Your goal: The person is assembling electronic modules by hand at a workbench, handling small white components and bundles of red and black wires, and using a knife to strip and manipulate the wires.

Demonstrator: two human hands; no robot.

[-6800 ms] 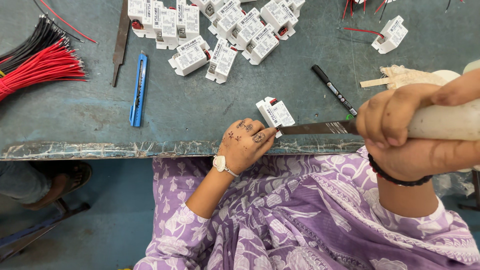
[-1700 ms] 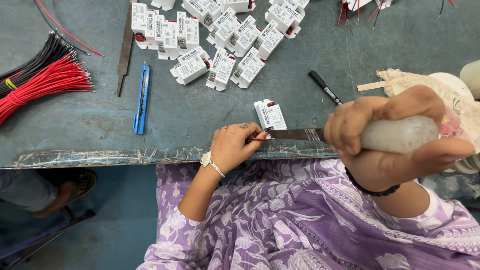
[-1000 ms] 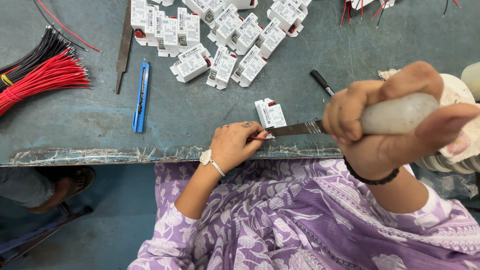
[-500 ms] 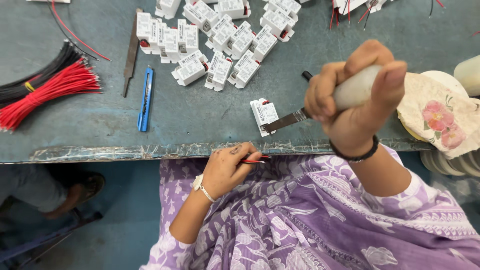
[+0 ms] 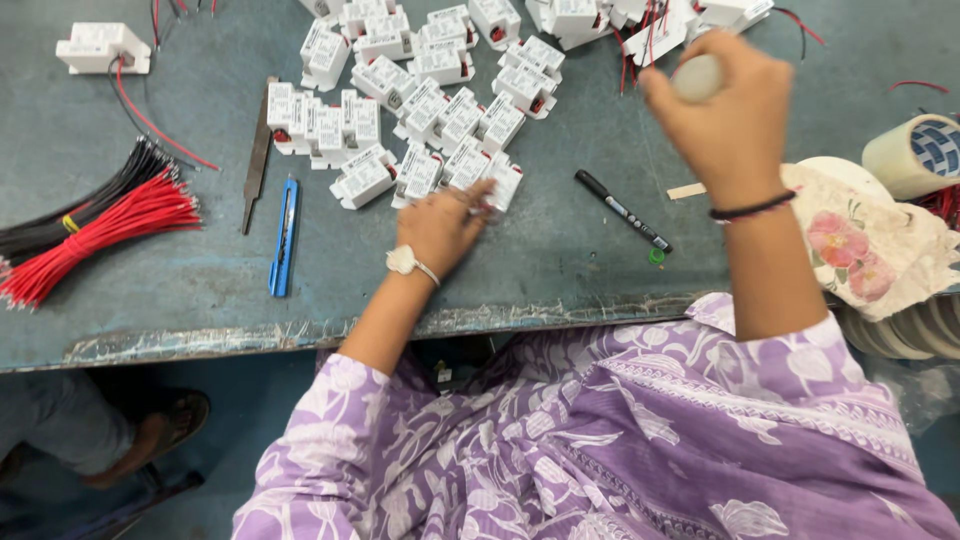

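The left hand point(image 5: 440, 222) rests palm down on the surface point(image 5: 180, 310), fingers spread loosely onto a white plastic module point(image 5: 503, 180) at the near edge of the pile of white modules point(image 5: 420, 110), probably to pick it or steady it. At about two o'clock from it, the right hand point(image 5: 725, 115) is raised, fist closed around a pale tool handle point(image 5: 697, 77), kept clear of the work. Between them lies a black marker point(image 5: 622, 210); at nine o'clock, a blue utility knife point(image 5: 283, 237) and bundled red wires point(image 5: 95, 240).

Blurred tool handle point(image 5: 697, 77) in right hand point(image 5: 730, 120)
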